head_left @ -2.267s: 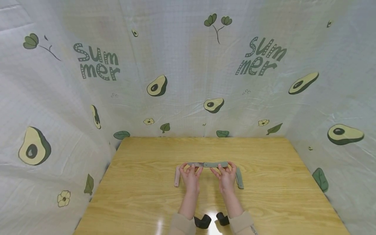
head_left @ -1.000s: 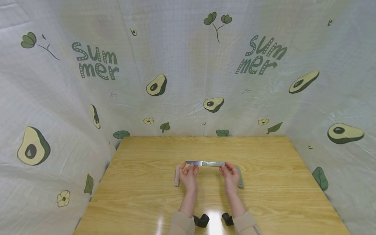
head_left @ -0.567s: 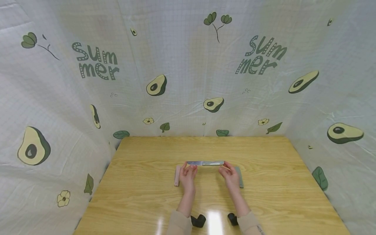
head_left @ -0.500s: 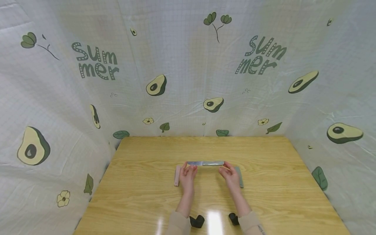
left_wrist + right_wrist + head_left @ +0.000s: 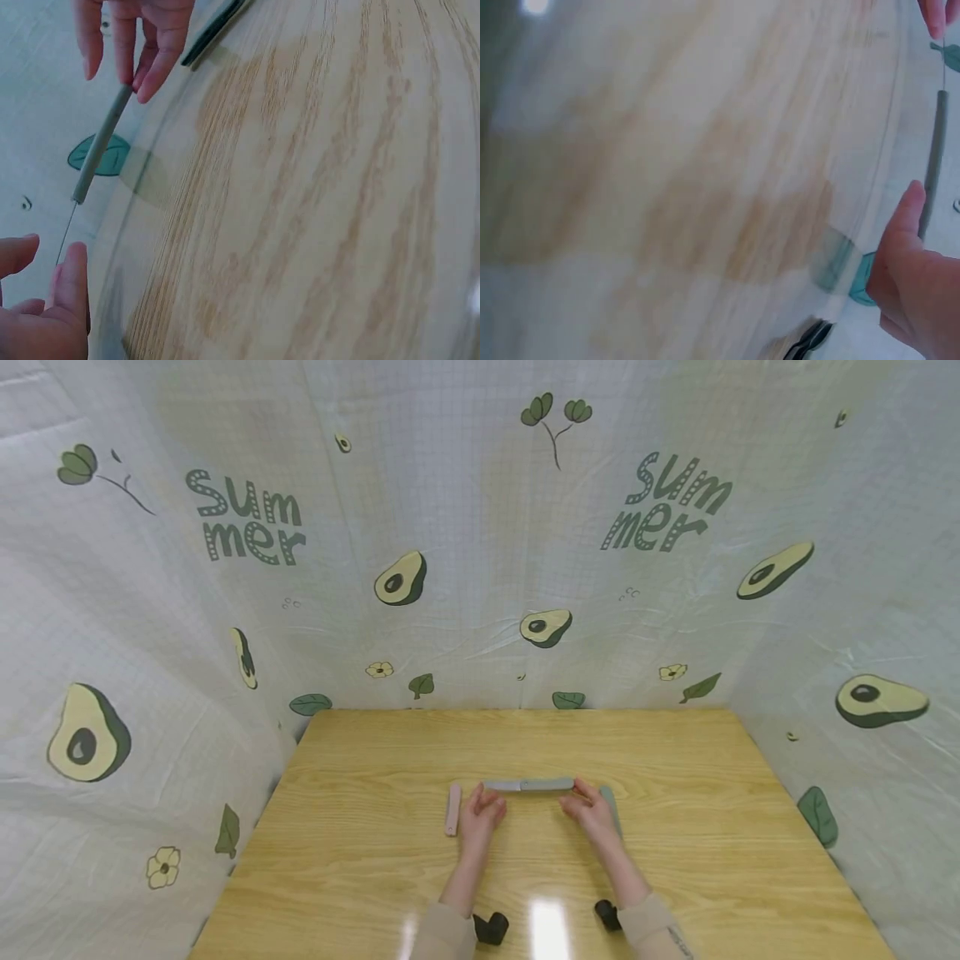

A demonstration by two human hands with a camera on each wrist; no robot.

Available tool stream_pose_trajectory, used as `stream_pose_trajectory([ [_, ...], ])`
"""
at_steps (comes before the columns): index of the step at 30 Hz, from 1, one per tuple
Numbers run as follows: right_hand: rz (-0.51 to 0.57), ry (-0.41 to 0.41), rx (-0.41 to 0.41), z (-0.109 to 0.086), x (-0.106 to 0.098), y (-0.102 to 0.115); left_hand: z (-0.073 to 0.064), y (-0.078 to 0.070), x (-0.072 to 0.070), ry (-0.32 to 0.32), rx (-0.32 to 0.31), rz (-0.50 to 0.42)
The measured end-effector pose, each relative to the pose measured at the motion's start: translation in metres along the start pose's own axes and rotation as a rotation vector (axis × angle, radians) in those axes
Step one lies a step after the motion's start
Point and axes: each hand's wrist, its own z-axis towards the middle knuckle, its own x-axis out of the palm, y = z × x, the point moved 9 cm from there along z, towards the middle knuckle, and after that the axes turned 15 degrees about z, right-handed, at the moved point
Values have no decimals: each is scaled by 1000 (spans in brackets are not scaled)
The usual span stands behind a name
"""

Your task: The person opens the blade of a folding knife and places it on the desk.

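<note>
A small knife (image 5: 528,785) with a steel blade to the left and a grey-green handle to the right hangs level just above the wooden table (image 5: 360,860). My left hand (image 5: 480,812) pinches the blade tip between thumb and fingertip. In the left wrist view the knife (image 5: 101,146) is a thin rod and line, with my left hand (image 5: 45,300) below it. My right hand (image 5: 588,810) holds the handle's end with its fingertips. The right wrist view shows my right hand's (image 5: 915,277) thumb against the handle of the knife (image 5: 932,165).
A pink sheath (image 5: 452,808) lies left of my left hand. A grey-green sheath (image 5: 615,818) lies beside my right hand, partly hidden by it. Avocado-print cloth (image 5: 480,568) walls the table on three sides. Black wrist mounts (image 5: 491,928) sit near the front edge.
Both hands have drawn back toward me and lowered the knife nearer the table. Its flat side no longer faces the camera, so it looks thinner.
</note>
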Motion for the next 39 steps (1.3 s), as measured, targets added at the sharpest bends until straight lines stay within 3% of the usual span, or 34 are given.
stream_pose_trajectory([
  [13, -47, 12, 114, 8, 4, -9, 7, 9, 1, 40, -104, 95],
  [22, -109, -6, 121, 9, 3, -11, 7, 14, 1, 75, -148, 150],
  [28, -126, -9, 126, 11, 2, -12, 9, 15, 1, 75, -162, 165],
  [39, -80, -22, 121, 13, 1, -13, 9, 12, 3, 97, -131, 198],
])
